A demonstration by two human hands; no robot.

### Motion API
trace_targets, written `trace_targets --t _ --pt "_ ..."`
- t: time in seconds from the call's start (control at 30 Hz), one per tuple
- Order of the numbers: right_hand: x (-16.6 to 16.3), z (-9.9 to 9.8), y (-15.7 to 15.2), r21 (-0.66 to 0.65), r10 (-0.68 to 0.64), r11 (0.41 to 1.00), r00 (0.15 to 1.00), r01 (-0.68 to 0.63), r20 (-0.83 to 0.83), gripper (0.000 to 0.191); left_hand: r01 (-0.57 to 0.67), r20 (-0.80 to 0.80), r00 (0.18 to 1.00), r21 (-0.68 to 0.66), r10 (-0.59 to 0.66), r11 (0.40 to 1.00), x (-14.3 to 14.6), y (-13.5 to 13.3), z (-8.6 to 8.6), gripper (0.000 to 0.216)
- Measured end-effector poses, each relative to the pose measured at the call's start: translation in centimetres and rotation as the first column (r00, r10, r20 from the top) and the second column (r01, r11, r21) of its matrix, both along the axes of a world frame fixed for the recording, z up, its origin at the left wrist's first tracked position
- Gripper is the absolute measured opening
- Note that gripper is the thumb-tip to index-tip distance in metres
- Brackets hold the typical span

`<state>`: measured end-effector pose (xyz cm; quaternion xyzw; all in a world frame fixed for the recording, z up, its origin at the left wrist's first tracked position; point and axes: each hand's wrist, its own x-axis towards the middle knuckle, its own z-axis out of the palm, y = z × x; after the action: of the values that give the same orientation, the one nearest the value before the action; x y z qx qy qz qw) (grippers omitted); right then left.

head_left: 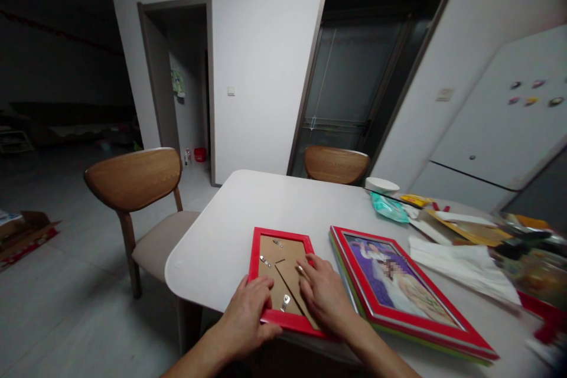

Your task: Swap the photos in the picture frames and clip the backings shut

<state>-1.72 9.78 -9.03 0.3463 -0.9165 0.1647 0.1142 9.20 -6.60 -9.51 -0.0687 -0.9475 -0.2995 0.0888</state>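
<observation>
A small red picture frame [261, 242] lies face down near the front edge of the white table [283, 201], its brown backing board and metal clips showing. My left hand [247, 318] rests on the frame's lower left corner, fingers curled over the red edge. My right hand [325, 294] lies flat on the backing board at the right side, fingers stretched out, one fingertip at a clip. A larger red frame [410, 292] with a photo lies face up just to the right, stacked on other frames.
Two wooden chairs stand by the table, one [137, 180] at the left, one [335, 164] at the far side. Papers, a teal packet [388, 208], a white bowl [381, 185] and clutter cover the table's right part. A white fridge [496, 130] stands at right.
</observation>
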Motion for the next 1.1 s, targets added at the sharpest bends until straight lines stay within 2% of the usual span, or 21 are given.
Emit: trace_targets --t 0.13,0.53,0.63,0.77,1.1 --pt "-0.9 0.1 -0.8 0.043 -0.042 0.998 0.999 0.041 0.013 0.025 -0.042 -0.019 0.999 0.014 0.042 0.999 0.0 0.2 -0.5 0.029" --pt "-0.5 -0.6 -0.2 -0.14 -0.012 0.99 0.999 0.017 0.04 0.025 -0.057 0.013 0.998 0.019 0.057 0.998 0.0 0.3 -1.1 0.039" --pt "-0.4 -0.5 -0.3 -0.134 -0.015 0.991 0.999 0.021 0.05 0.023 -0.058 0.017 0.998 0.024 0.057 0.998 0.1 0.3 -1.0 0.041" --pt "-0.2 -0.5 -0.3 -0.122 -0.028 0.992 0.998 0.034 0.054 0.021 -0.054 0.012 0.998 0.038 0.054 0.998 0.5 0.4 -0.9 0.032" --pt "-0.3 -0.9 -0.1 -0.143 -0.008 0.99 0.999 0.013 0.038 0.022 -0.052 -0.022 0.998 0.066 0.053 0.996 0.8 0.3 -1.5 0.034"
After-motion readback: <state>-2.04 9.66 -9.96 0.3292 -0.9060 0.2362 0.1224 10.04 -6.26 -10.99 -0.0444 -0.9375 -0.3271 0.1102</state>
